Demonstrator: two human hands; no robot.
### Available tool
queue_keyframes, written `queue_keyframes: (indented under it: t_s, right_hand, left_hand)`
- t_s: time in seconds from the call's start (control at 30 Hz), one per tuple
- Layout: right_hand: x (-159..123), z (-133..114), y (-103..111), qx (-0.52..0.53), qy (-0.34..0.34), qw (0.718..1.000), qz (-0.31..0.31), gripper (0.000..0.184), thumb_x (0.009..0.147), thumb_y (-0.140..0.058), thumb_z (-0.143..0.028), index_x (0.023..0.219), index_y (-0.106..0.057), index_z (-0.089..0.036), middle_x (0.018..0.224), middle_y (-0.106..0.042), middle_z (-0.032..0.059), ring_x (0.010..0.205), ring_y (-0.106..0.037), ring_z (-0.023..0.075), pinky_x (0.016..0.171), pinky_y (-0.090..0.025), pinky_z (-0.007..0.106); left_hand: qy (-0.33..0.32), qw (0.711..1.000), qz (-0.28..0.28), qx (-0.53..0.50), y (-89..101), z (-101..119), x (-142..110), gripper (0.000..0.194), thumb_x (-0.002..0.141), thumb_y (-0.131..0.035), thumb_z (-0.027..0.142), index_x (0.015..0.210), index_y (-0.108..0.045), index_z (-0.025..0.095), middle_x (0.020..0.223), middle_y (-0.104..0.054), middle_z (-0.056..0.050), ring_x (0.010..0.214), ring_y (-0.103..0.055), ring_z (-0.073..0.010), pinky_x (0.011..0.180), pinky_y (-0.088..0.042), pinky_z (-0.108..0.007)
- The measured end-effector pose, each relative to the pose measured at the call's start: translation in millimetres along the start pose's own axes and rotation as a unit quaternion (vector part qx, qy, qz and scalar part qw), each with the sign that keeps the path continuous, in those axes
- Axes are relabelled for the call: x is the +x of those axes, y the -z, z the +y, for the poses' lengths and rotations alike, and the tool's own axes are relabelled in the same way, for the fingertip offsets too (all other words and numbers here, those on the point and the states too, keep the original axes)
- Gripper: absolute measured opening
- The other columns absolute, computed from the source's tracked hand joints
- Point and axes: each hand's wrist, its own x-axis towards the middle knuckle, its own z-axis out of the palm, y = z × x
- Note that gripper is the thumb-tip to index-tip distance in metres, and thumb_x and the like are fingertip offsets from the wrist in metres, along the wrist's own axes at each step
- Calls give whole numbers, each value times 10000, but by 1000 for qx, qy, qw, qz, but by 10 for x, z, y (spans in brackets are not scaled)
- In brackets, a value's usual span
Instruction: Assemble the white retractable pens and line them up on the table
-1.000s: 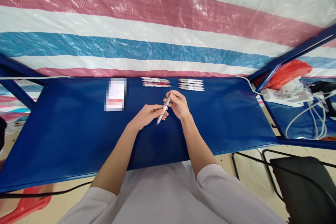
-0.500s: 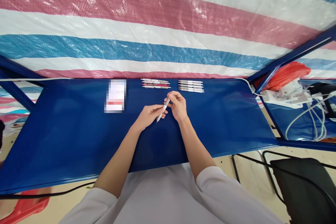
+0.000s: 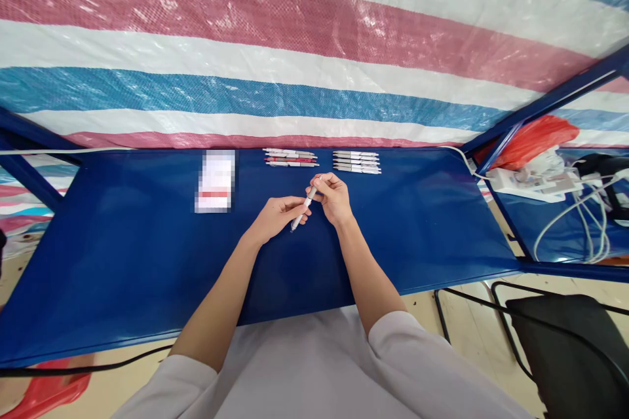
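Head view: pen (image 3: pixel 307 203) slants through left grip (image 3: pixel 278 217) into right grip (image 3: pixel 336 199).

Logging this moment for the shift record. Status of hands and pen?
Left hand and right hand both gripping white-and-gray pen, held tilted. Two pen groups beyond; nothing blocking.

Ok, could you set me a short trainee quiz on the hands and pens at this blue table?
1. True or false: the left hand and the right hand both touch the held pen.
2. Which colour shows among the pens in the left group? A) green B) red C) yellow
3. Fill in: the black chair is on the ____ side of the picture.

Key: 1 true; 2 B; 3 right.
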Motion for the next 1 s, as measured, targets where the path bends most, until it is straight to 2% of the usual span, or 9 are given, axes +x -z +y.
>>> queue_keyframes:
  t_s: [0.1,0.17,0.3,0.4,0.6,0.7,0.8,0.93,1.0]
  right_hand:
    - [-5,10,-36,-17,24,999,44,344,591,-860,-350,683,-564,-203,773,-637,-58,616,-678,97,590,-603,238]
    - [-12,2,-54,-20,28,998,54,341,604,-850,-350,687,-552,-207,769,-624,-63,617,-670,91,594,-601,234]
    - [-24,-34,-44,-8,12,1000,12,303,628,-835,-369,760,-604,-223,732,-637,-63,637,-670,98,577,-582,207]
    - [-30,-50,-3,15,0,1000,-27,308,634,-834,-390,834,-664,-229,778,-680,-46,666,-698,115,606,-592,219]
    - [-41,-42,55,51,-15,997,-59,287,633,-844,-395,802,-690,-220,780,-716,-28,687,-718,129,610,-596,219]
    - [-32,-25,53,61,-9,997,-51,279,614,-858,-374,755,-679,-213,738,-707,-36,630,-700,113,583,-592,211]
    - [-21,-10,31,54,4,998,-15,306,578,-876,-372,698,-649,-207,713,-700,-40,607,-687,111,567,-590,215]
    - [-17,-15,-10,41,18,999,28,296,575,-874,-360,722,-667,-206,713,-707,-35,620,-693,119,584,-597,225]
    - [-16,-26,-19,38,25,999,30,276,595,-863,-352,747,-683,-209,724,-715,-33,623,-695,116,588,-596,220]
  left_hand:
    - [-36,995,62,67,-22,-38,19,415,786,-684,502,1033,-724,171,842,-737,-56,719,-678,-177,693,-545,-296]
    - [-45,992,79,84,-32,-39,18,410,789,-678,499,1028,-726,169,836,-736,-56,712,-676,-175,680,-536,-287]
    - [-22,998,35,41,-25,27,-16,412,813,-655,509,1041,-722,172,896,-739,-73,727,-680,-177,665,-538,-288]
    - [-1,1000,-7,-2,-9,103,-56,378,819,-656,505,969,-734,166,881,-732,-76,720,-674,-172,669,-540,-292]
    - [26,997,-56,-37,1,185,-89,357,819,-674,486,933,-730,152,880,-725,-83,699,-663,-161,622,-528,-266]
    - [12,999,-31,-17,-10,166,-71,355,806,-686,483,951,-731,162,867,-728,-69,703,-673,-166,636,-540,-270]
    - [-16,999,15,30,-39,107,-42,370,796,-683,492,981,-731,175,846,-737,-56,707,-687,-179,665,-555,-290]
    - [-45,994,75,69,-96,17,2,371,795,-675,485,1002,-730,183,842,-744,-51,706,-696,-186,654,-548,-282]
    - [-47,994,80,57,-107,1,17,378,803,-670,481,1029,-722,183,857,-745,-55,709,-697,-185,645,-547,-277]
